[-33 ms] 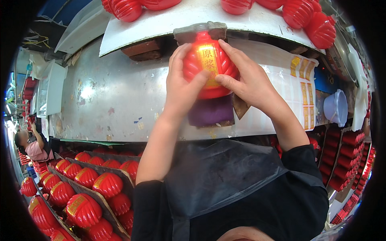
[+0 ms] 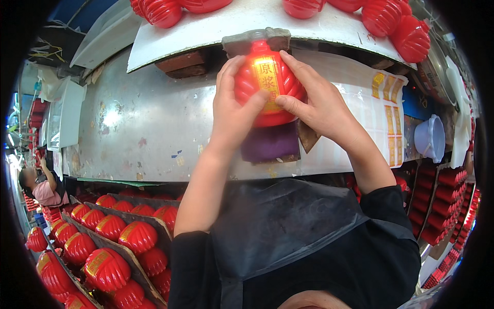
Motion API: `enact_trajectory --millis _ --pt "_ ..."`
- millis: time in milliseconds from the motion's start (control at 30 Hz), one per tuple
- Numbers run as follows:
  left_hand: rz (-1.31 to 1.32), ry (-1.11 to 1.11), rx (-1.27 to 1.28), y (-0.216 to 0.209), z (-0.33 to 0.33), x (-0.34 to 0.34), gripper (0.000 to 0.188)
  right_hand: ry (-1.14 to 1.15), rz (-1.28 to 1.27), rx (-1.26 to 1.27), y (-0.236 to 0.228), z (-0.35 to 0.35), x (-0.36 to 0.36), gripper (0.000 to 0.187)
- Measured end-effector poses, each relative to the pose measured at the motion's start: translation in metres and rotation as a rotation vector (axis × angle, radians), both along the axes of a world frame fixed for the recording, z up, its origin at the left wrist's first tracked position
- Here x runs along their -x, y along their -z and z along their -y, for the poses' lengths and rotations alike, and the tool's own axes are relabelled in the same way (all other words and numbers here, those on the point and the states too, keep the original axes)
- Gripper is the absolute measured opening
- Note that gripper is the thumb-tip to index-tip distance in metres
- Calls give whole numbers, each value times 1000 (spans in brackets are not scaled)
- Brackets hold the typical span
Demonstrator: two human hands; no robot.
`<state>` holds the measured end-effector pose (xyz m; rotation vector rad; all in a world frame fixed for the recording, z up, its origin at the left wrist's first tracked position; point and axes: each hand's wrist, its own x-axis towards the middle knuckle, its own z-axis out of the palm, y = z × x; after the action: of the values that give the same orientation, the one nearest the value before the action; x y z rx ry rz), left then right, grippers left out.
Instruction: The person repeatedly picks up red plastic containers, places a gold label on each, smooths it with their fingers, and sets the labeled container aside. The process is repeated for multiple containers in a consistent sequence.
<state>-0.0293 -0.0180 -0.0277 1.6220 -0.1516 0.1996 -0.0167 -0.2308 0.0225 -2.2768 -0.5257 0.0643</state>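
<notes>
On the table: we hold a red ribbed jar upright on a purple pad.
Left hand: grip clamped on the jar's left side.
Right hand: grip pressing the gold label flat.
Done: label looks stuck on.
Left: smoothing, we judge; unlabelled jars beyond the jar, labelled jars in trays nearer us.

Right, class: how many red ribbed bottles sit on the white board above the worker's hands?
5 visible, all cut by the picture's rim: two at the white board's left, three at its right. More may be hidden beyond.
</notes>
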Motion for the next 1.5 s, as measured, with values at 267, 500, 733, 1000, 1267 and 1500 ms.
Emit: enact_trajectory --millis 267,500,733,1000,1267,1500 --pt "15 -7 -42 -3 0 0 71 24 50 6 -1 -4 0 82" --pt "15 -4 -81 -2 -1 0 73 26 25 27 -3 -3 2 81" --pt "232 19 -429 -12 -10 -8 79 61 111 -42 -19 4 -15 53" --pt "224 36 -698 -25 -9 -10 77 -74 189 58 -22 -6 -29 44" --pt "238 50 -737 -26 -9 -12 80 -67 304 225 -20 -3 -24 49" --pt "219 45 -715 -25 -10 -11 84 -199 316 224 -23 2 -34 53"
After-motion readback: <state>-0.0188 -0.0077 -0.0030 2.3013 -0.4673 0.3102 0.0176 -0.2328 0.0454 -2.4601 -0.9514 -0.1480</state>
